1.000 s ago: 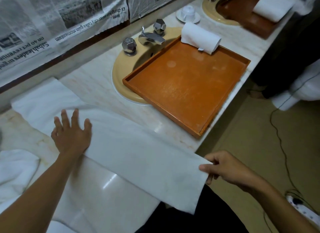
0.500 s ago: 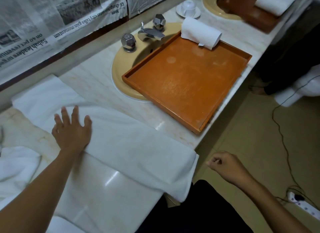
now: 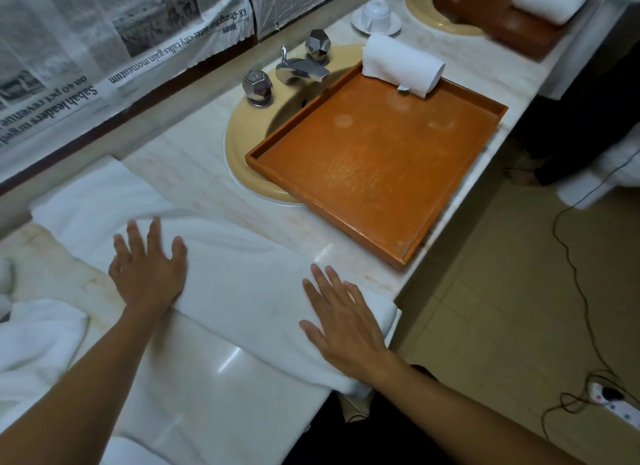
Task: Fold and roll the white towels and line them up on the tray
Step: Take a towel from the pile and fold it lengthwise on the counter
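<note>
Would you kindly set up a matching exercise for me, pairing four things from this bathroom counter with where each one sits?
Things:
1. rolled towel
2. flat towel
3. cup
4. tray

Places:
a. lying partly over the sink
b. under the left hand and right hand on the counter
c. on a saucer beyond the tray
d. inside the tray at its far end

Pairs: 1-d, 2-b, 3-c, 4-a.
</note>
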The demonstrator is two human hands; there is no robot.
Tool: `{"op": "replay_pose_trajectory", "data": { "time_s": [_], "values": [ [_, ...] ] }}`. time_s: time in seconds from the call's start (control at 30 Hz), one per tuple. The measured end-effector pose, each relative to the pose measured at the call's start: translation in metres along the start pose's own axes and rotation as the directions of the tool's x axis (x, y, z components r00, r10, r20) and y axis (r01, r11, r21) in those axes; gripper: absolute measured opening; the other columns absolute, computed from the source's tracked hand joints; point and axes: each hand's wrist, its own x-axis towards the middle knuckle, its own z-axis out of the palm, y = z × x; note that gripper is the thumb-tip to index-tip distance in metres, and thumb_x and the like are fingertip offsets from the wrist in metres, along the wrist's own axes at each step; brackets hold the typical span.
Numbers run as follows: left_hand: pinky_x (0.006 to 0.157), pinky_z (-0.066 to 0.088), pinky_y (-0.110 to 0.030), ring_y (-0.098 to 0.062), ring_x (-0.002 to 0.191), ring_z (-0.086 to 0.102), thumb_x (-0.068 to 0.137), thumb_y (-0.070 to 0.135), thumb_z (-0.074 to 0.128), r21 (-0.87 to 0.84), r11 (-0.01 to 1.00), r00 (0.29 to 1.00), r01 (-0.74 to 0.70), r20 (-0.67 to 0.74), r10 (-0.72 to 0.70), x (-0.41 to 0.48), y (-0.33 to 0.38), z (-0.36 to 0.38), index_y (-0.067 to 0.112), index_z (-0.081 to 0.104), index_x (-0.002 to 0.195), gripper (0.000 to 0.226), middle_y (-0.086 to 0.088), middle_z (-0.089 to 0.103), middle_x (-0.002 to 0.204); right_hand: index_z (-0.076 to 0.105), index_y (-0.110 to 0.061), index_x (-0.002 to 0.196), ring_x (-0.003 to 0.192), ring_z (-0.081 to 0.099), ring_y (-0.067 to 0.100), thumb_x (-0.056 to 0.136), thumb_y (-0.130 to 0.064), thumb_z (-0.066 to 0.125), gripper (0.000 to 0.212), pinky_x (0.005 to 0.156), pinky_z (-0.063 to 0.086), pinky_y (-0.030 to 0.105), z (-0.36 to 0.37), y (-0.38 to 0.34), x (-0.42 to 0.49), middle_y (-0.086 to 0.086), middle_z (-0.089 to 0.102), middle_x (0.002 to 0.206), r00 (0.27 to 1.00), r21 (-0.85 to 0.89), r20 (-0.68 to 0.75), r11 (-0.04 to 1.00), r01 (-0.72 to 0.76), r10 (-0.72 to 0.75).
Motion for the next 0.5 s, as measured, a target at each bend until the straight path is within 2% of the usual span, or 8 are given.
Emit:
{"op": "replay_pose_trajectory", "data": {
  "time_s": [0.1, 0.17, 0.23, 0.3, 0.33, 0.4, 0.5],
  "values": [
    [0.115, 0.016, -0.052, -0.032, 0.150, 0.007, 0.096, 0.060, 0.025, -0.007, 1.000, 1.000, -0.001, -0.007, 0.001, -0.001, -0.001, 0.001, 0.031, 0.022, 0.154, 0.065, -0.006, 0.009, 0.165, 0.017, -0.020, 0.156, 0.151, 0.000, 0.019, 0.100, -0.053, 0.030, 0.067, 0.120, 0.012, 0.041, 0.000, 0.016, -0.029, -0.002, 0.001, 0.165, 1.000, -0.015, 0.017, 1.000, 0.021, -0.020],
    [0.115, 0.016, -0.052, -0.033, 0.150, 0.007, 0.093, 0.062, 0.022, -0.013, 1.000, 1.000, -0.006, -0.016, 0.005, -0.001, -0.001, 0.001, 0.030, 0.023, 0.154, 0.068, -0.006, 0.010, 0.165, 0.023, -0.020, 0.155, 0.151, 0.006, 0.018, 0.098, -0.051, 0.036, 0.066, 0.116, 0.017, 0.040, -0.002, 0.029, -0.048, -0.003, 0.009, 0.164, 0.999, 0.017, 0.019, 0.999, 0.027, -0.027],
    [0.115, 0.016, -0.052, -0.033, 0.150, 0.008, 0.092, 0.063, 0.020, -0.014, 1.000, 1.000, -0.006, -0.023, 0.006, -0.002, 0.000, 0.000, 0.030, 0.023, 0.154, 0.070, -0.007, 0.010, 0.165, 0.042, -0.019, 0.147, 0.147, 0.026, 0.020, 0.094, -0.048, 0.044, 0.061, 0.109, 0.029, 0.041, -0.007, 0.037, -0.056, 0.000, 0.028, 0.159, 1.000, 0.023, -0.024, 1.000, -0.002, 0.002],
    [0.115, 0.016, -0.051, -0.033, 0.150, 0.008, 0.092, 0.062, 0.021, -0.020, 1.000, 1.000, -0.004, -0.025, 0.004, -0.001, 0.001, 0.000, 0.030, 0.024, 0.154, 0.070, -0.007, 0.010, 0.165, 0.059, -0.016, 0.126, 0.127, 0.051, 0.025, 0.087, -0.044, 0.051, 0.049, 0.095, 0.041, 0.039, -0.015, 0.037, -0.048, 0.006, 0.051, 0.141, 0.991, 0.040, -0.125, 0.998, -0.050, 0.055],
    [0.115, 0.016, -0.051, -0.033, 0.150, 0.008, 0.092, 0.062, 0.021, -0.020, 1.000, 1.000, -0.006, -0.023, 0.005, -0.001, 0.001, 0.001, 0.030, 0.024, 0.154, 0.070, -0.007, 0.010, 0.165, 0.060, -0.015, 0.118, 0.117, 0.055, 0.026, 0.086, -0.042, 0.052, 0.043, 0.090, 0.042, 0.039, -0.019, 0.032, -0.040, 0.008, 0.056, 0.132, 0.982, 0.061, -0.171, 0.996, -0.066, 0.075],
    [0.115, 0.016, -0.051, -0.033, 0.150, 0.008, 0.094, 0.060, 0.024, -0.010, 1.000, 1.000, -0.009, -0.012, 0.009, -0.002, 0.002, 0.001, 0.030, 0.023, 0.155, 0.068, -0.007, 0.010, 0.165, 0.058, -0.015, 0.116, 0.117, 0.053, 0.027, 0.087, -0.042, 0.051, 0.041, 0.092, 0.045, 0.040, -0.024, 0.014, -0.016, 0.009, 0.057, 0.129, 0.978, 0.087, -0.200, 0.996, -0.036, 0.053],
    [0.116, 0.016, -0.051, -0.033, 0.150, 0.008, 0.098, 0.056, 0.029, 0.001, 1.000, 1.000, 0.001, -0.009, -0.001, -0.003, 0.001, 0.000, 0.030, 0.023, 0.155, 0.063, -0.007, 0.010, 0.165, 0.049, -0.018, 0.137, 0.142, 0.033, 0.026, 0.092, -0.049, 0.044, 0.055, 0.109, 0.035, 0.042, -0.016, -0.023, 0.026, 0.007, 0.036, 0.154, 0.990, 0.077, -0.113, 0.993, 0.088, -0.079]
  ]
}}
